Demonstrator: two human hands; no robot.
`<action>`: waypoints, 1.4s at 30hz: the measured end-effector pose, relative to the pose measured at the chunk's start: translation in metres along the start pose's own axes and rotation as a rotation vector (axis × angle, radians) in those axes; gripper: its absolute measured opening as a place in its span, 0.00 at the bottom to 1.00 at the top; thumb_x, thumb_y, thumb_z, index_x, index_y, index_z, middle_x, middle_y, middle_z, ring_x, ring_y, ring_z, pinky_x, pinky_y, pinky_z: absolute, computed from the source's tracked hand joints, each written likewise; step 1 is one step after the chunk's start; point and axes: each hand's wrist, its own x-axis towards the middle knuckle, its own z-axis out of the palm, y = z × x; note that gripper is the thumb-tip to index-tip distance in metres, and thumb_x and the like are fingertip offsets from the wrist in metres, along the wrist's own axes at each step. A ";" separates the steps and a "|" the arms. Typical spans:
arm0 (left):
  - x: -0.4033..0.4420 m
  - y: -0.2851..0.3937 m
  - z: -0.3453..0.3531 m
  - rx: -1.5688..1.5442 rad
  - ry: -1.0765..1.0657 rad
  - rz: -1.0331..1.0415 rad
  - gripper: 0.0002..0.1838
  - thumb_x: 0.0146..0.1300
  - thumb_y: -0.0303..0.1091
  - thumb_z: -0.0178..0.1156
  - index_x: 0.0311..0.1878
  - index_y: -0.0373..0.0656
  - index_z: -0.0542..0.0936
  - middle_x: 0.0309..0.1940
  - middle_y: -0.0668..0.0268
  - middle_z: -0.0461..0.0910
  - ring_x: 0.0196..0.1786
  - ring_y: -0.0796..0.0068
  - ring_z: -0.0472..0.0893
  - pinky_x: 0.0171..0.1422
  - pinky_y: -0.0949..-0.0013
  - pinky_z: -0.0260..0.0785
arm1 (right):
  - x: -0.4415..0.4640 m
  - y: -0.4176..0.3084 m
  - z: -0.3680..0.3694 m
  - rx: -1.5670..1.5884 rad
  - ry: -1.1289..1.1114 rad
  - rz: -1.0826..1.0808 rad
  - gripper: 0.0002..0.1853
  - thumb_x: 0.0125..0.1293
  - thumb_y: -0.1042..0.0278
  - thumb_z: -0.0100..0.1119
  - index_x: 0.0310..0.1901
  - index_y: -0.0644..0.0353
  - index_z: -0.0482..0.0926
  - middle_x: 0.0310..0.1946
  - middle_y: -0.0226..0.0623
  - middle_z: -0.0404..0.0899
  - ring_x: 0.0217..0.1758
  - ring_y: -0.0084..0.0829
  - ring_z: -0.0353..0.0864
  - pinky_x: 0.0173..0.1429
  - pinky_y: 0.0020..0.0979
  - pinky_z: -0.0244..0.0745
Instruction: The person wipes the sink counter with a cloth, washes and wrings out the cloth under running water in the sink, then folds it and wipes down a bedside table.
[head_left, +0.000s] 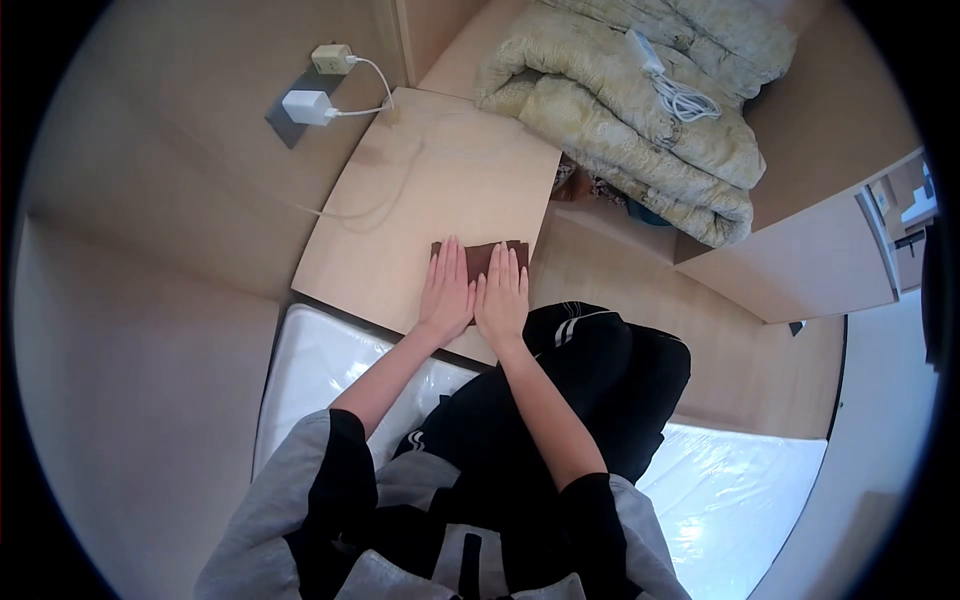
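A small dark brown piece, which looks like folded cloth [481, 262], lies on the light wooden board [400, 170] near its front right edge. My left hand [447, 292] rests flat on the left part of the brown cloth, fingers stretched out and pointing away from me. Flat on its right part lies my right hand [502, 295], fingers also straight. Both hands are side by side, close together at the thumbs. The cloth shows between and beyond the fingers; the rest of it is hidden under the palms.
Beyond the board's right side is a folded patterned quilt [620, 110] with a coiled white cable [685, 98] on top. White chargers [308, 107] sit in a wall socket at the upper left. A plastic-covered white mattress [320, 350] lies below the board.
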 end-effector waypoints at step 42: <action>-0.053 -0.009 0.000 -0.029 0.075 -0.067 0.34 0.68 0.43 0.39 0.68 0.26 0.50 0.71 0.46 0.47 0.74 0.53 0.46 0.76 0.54 0.37 | -0.036 -0.023 0.012 -0.011 -0.063 -0.019 0.33 0.67 0.54 0.39 0.69 0.66 0.52 0.71 0.43 0.50 0.75 0.35 0.46 0.75 0.39 0.40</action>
